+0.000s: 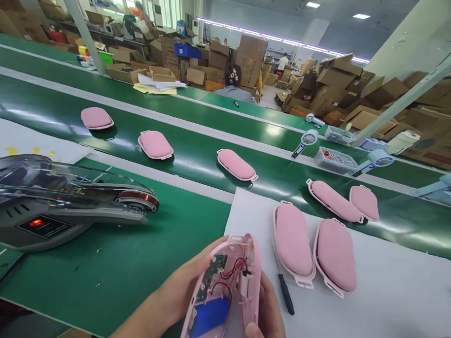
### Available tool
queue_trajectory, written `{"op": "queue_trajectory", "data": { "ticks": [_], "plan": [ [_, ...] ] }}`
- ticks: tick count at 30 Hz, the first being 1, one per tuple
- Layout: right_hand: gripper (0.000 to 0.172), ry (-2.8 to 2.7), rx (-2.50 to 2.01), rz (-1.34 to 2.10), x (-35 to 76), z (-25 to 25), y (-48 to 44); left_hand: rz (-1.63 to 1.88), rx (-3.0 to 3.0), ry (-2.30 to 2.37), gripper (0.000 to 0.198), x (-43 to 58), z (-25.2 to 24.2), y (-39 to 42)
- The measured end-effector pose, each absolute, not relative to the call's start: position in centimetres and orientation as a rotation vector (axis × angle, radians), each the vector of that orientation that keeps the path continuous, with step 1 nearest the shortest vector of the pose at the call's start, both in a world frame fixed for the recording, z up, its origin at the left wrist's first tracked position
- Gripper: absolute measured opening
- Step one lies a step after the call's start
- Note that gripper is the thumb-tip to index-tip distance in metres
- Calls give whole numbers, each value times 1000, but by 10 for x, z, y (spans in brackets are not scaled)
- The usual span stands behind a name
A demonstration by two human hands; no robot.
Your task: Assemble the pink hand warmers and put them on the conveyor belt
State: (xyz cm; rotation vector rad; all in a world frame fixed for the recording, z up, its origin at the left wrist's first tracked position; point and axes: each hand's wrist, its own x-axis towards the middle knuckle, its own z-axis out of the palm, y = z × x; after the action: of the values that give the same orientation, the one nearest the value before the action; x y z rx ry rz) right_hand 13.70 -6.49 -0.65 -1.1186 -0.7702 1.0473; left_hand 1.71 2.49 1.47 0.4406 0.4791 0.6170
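An opened pink device casing (222, 248) is spread apart between my two hands at the bottom centre. My left hand (179, 290) is closed round the shell half with a green circuit board (209, 274) and a blue pack (210, 317). The narrower shell half (257, 273) is gripped in my right hand (271, 313), thumb on its edge. Red and black wires (232, 273) run between the halves. A black-handled screwdriver (286, 294) lies on the white sheet just right of my right hand, beside two pink padded units (295, 240).
A grey machine (61, 202) with a red light stands at left. More pink units (236, 164) lie along the green belt (197, 143). Pale-blue handheld fans (306, 141) and a clear parts box (335, 160) sit at right. Cardboard boxes and a seated person (234, 85) are beyond.
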Motion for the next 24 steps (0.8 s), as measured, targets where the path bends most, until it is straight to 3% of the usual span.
{"op": "queue_trajectory", "data": {
  "ticks": [6,10,17,24],
  "plan": [
    [85,-764,-1179,1083,135,-23,-68,730,571,522,58,20,30,6],
    [78,-758,-1120,1176,135,-26,-73,784,546,577,65,13,35,1],
    [74,-651,-958,1527,135,-6,-76,828,691,562,97,10,23,2],
    [76,-807,-1116,1513,146,-9,-78,763,749,559,102,11,19,0]
  ]
}}
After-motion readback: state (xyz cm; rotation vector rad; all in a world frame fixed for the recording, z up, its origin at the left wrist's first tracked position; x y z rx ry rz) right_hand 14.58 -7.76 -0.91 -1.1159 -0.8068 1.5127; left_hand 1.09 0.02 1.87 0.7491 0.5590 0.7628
